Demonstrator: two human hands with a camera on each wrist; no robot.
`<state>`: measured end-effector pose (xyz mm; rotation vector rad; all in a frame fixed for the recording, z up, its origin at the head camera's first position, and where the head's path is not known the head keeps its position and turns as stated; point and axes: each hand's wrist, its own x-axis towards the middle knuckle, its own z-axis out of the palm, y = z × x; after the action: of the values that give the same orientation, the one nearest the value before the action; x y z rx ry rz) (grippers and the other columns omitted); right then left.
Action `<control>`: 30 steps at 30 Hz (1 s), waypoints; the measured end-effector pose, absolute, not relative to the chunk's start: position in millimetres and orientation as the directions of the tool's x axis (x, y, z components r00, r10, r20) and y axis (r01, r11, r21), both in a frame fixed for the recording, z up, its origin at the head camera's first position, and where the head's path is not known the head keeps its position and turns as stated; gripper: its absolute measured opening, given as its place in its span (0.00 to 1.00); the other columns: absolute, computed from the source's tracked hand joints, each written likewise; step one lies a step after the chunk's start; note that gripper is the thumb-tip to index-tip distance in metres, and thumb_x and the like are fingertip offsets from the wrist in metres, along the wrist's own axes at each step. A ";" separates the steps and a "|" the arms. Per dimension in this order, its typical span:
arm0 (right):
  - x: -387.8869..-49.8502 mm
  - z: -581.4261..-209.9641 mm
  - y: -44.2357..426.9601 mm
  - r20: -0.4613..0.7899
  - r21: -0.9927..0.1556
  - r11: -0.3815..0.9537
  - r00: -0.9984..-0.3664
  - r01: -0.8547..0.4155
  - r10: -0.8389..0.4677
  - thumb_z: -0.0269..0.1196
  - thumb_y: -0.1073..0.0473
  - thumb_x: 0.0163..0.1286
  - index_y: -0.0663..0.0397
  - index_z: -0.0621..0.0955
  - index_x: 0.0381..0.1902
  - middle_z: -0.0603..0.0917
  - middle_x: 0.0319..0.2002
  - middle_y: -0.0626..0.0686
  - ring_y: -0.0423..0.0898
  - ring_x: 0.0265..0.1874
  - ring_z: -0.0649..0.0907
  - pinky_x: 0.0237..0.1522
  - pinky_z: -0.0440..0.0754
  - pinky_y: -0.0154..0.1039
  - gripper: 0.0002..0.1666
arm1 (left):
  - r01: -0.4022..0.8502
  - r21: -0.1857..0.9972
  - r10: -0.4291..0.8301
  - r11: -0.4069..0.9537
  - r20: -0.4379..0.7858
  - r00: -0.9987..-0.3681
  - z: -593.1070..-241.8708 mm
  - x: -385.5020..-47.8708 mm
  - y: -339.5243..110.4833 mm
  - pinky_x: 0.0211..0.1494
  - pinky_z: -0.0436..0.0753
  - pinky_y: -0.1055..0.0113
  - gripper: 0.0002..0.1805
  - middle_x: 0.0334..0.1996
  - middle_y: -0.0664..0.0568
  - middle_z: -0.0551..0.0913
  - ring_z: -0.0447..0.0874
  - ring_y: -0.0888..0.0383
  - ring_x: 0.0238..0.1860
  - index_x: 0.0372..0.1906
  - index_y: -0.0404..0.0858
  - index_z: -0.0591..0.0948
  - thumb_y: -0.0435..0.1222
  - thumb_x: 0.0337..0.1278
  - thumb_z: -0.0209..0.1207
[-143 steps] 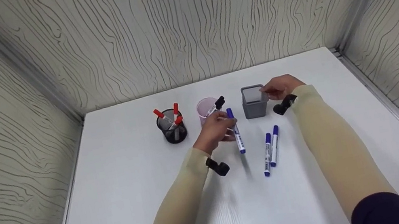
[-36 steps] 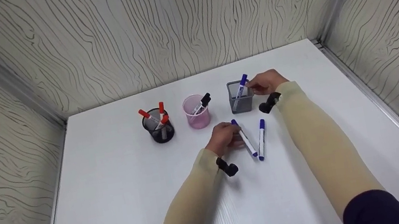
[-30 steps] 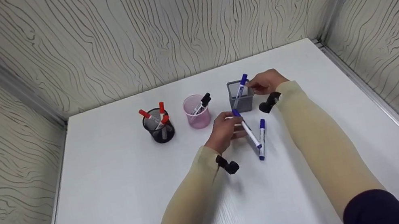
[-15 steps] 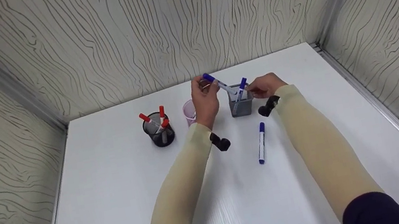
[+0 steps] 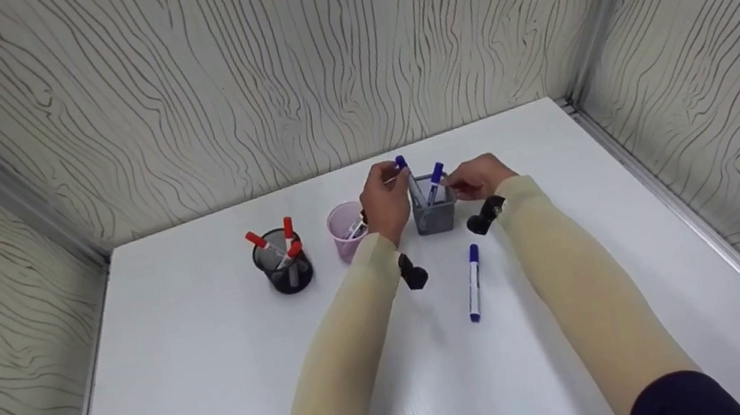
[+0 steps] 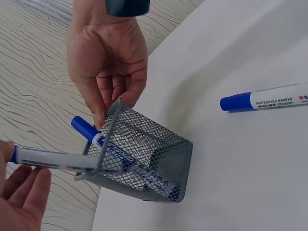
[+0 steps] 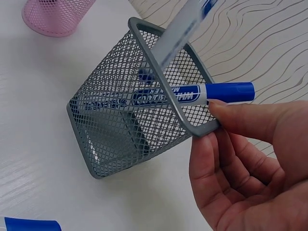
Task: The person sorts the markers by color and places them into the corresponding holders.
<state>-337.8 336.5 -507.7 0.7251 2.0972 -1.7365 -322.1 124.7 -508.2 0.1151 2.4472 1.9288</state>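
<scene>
In the head view my left hand (image 5: 386,201) pinches a blue-capped whiteboard marker (image 6: 57,160) near its cap. The marker's lower end is inside the square grey mesh pen holder (image 5: 436,217). My right hand (image 5: 482,176) grips the holder's rim between thumb and fingers, as the right wrist view shows. Another blue marker (image 7: 168,95) leans inside the holder, its cap above the rim by my right thumb. A third blue-capped marker (image 5: 474,284) lies on the white table in front of the holder.
A round pink mesh cup (image 5: 348,245) stands left of the grey holder, its markers partly hidden by my left hand. Farther left is a round black mesh cup (image 5: 291,280) with red-capped markers. Patterned wall panels (image 5: 284,63) rise behind the table (image 5: 219,386).
My left hand has lifted one of the blue markers off the table and brought its lower end into the grey holder. My right hand stays at the rim.
</scene>
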 end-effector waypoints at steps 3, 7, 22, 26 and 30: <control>-337.3 -509.7 335.0 -0.558 -0.803 0.130 -0.811 0.581 0.177 0.72 0.62 0.82 0.58 0.86 0.44 0.85 0.28 0.45 0.38 0.30 0.85 0.38 0.88 0.28 0.05 | 0.017 0.963 0.071 0.269 -0.002 -0.997 -518.6 -322.3 124.9 0.80 0.87 0.53 0.20 0.74 0.41 0.88 0.88 0.47 0.77 0.74 0.37 0.84 0.40 0.90 0.62; -336.7 -505.4 338.4 -0.542 -0.811 0.130 -0.817 0.570 0.199 0.72 0.62 0.82 0.60 0.87 0.46 0.85 0.30 0.46 0.38 0.31 0.84 0.38 0.88 0.27 0.05 | 0.061 0.931 0.093 0.361 0.029 -0.995 -538.9 -332.3 132.7 0.79 0.87 0.53 0.20 0.75 0.42 0.89 0.88 0.46 0.78 0.74 0.38 0.86 0.39 0.88 0.61; -332.4 -511.9 318.2 -0.522 -0.838 0.070 -0.832 0.542 0.191 0.74 0.66 0.79 0.62 0.88 0.42 0.85 0.26 0.46 0.38 0.27 0.85 0.35 0.88 0.29 0.04 | 0.022 0.833 -0.043 0.553 0.055 -0.998 -565.8 -332.8 141.4 0.66 0.91 0.49 0.16 0.51 0.36 0.96 0.96 0.41 0.57 0.57 0.29 0.92 0.37 0.82 0.62; -332.7 -509.8 321.3 -0.524 -0.834 0.070 -0.827 0.547 0.204 0.74 0.66 0.79 0.63 0.88 0.46 0.86 0.28 0.47 0.38 0.28 0.85 0.36 0.88 0.29 0.05 | -0.120 0.905 -0.073 0.409 -0.099 -0.992 -545.4 -325.8 141.7 0.56 0.90 0.55 0.14 0.50 0.38 0.96 0.93 0.49 0.47 0.56 0.32 0.91 0.37 0.81 0.63; -335.0 -510.7 328.7 -0.522 -0.826 0.105 -0.822 0.554 0.228 0.74 0.64 0.80 0.62 0.88 0.48 0.86 0.31 0.47 0.39 0.32 0.86 0.38 0.89 0.29 0.06 | -0.205 0.918 -0.068 0.339 -0.194 -0.979 -538.0 -325.7 146.4 0.42 0.84 0.64 0.11 0.48 0.41 0.94 0.87 0.57 0.37 0.55 0.33 0.89 0.37 0.83 0.64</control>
<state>-335.0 328.7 -510.7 0.7752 2.1219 -1.7790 -325.7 146.4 -538.0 -0.2532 2.4695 1.7208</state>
